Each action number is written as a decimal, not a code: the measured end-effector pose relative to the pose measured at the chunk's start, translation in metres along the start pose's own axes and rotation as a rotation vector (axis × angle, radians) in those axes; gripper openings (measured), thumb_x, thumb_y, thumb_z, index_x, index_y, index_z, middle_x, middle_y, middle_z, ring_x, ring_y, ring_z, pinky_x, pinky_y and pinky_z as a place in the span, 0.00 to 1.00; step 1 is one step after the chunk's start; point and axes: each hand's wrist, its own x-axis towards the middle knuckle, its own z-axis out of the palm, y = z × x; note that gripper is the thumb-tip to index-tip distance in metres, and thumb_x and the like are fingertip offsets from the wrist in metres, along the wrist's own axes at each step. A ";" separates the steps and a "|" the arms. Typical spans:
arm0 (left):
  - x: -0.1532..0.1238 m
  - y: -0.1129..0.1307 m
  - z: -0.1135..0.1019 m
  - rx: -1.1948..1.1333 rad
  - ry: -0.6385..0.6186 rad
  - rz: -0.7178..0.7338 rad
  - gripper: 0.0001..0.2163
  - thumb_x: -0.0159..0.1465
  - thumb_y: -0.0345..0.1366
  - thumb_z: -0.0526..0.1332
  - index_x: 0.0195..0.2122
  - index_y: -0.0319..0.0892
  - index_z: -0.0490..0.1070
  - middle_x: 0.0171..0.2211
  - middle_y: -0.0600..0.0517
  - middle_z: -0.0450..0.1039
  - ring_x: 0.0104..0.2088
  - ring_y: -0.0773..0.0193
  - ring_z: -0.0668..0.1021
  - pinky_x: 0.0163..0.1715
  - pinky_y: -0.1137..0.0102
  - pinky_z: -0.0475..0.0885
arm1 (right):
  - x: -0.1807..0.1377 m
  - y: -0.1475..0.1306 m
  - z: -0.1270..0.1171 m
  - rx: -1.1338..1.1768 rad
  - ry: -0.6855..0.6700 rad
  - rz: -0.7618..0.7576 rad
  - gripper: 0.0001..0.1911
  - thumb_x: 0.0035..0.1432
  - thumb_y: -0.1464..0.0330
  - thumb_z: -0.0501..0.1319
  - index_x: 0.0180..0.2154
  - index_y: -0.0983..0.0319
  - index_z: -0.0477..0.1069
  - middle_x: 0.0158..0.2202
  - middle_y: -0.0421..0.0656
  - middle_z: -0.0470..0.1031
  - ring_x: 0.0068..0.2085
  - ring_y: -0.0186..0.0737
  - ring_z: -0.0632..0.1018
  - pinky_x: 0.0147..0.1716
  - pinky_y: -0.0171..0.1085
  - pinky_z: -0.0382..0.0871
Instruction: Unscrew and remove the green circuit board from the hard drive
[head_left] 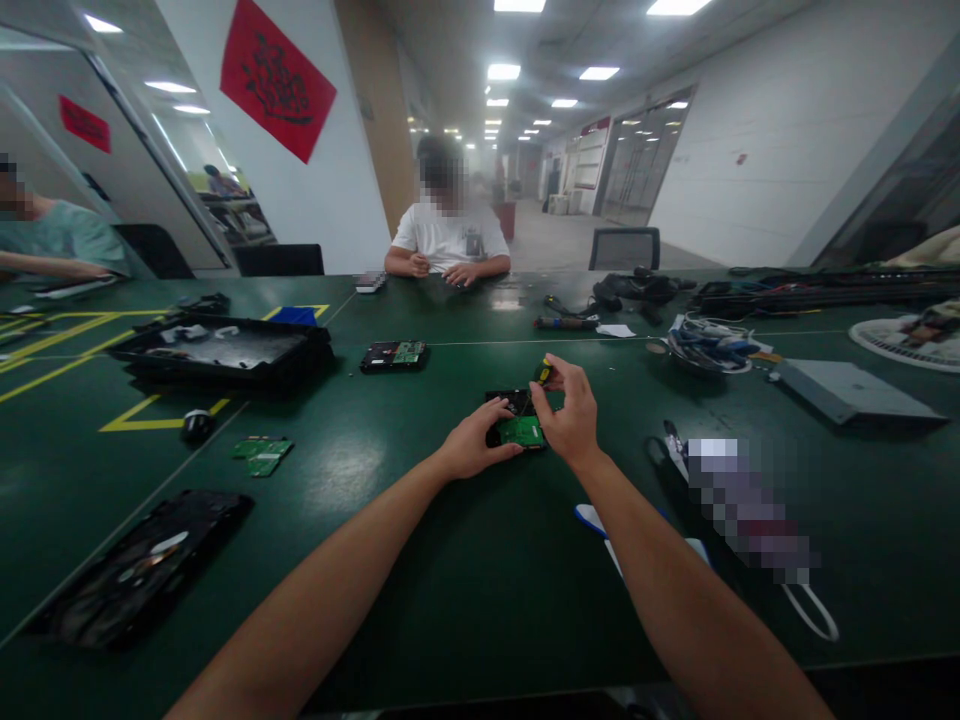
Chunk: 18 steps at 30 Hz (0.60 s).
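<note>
On the green table in front of me lies a hard drive (pixel 523 432) with its green circuit board facing up. My left hand (pixel 478 440) grips its left side, fingers over the far part and thumb along the near edge. In my right hand (pixel 571 412) is a small screwdriver (pixel 545 371) with a yellow and black handle, held near-upright over the drive. Its thin shaft points down at the board; I cannot tell whether the tip sits in a screw. Another hard drive (pixel 394 356) lies farther off to the left. Loose green circuit boards (pixel 262 454) are nearer on the left.
A black tray (pixel 225 350) with small parts and a black casing (pixel 150 565) are at left, a mouse (pixel 198 426) between them. At right are a grey metal box (pixel 859 390), a bowl of cables (pixel 711 345) and a blurred pouch (pixel 750 510). A person (pixel 450 235) sits opposite.
</note>
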 end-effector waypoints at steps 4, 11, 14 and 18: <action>0.000 0.001 0.000 0.002 0.000 -0.009 0.28 0.59 0.49 0.69 0.59 0.48 0.68 0.67 0.43 0.63 0.70 0.48 0.62 0.67 0.49 0.60 | 0.000 -0.001 0.000 0.013 -0.004 -0.004 0.24 0.66 0.65 0.60 0.62 0.56 0.63 0.55 0.51 0.71 0.49 0.48 0.78 0.46 0.51 0.80; 0.001 -0.002 0.002 -0.009 0.004 -0.010 0.29 0.59 0.49 0.70 0.59 0.47 0.69 0.67 0.43 0.63 0.70 0.47 0.62 0.67 0.49 0.60 | 0.000 0.000 0.001 0.004 0.006 0.004 0.24 0.66 0.65 0.60 0.62 0.56 0.63 0.53 0.51 0.72 0.47 0.47 0.78 0.45 0.50 0.81; 0.001 -0.003 0.002 -0.007 0.002 -0.007 0.29 0.59 0.50 0.70 0.59 0.47 0.69 0.68 0.43 0.62 0.70 0.48 0.61 0.67 0.49 0.60 | 0.000 0.000 0.001 0.003 0.014 -0.002 0.24 0.65 0.65 0.61 0.61 0.56 0.64 0.53 0.51 0.72 0.47 0.47 0.78 0.45 0.50 0.81; 0.000 -0.003 0.002 -0.012 0.005 -0.011 0.29 0.59 0.49 0.70 0.59 0.47 0.68 0.67 0.42 0.63 0.69 0.48 0.62 0.66 0.50 0.62 | -0.001 0.002 0.002 0.006 0.016 0.013 0.25 0.66 0.65 0.59 0.63 0.57 0.61 0.55 0.51 0.73 0.47 0.47 0.79 0.46 0.50 0.80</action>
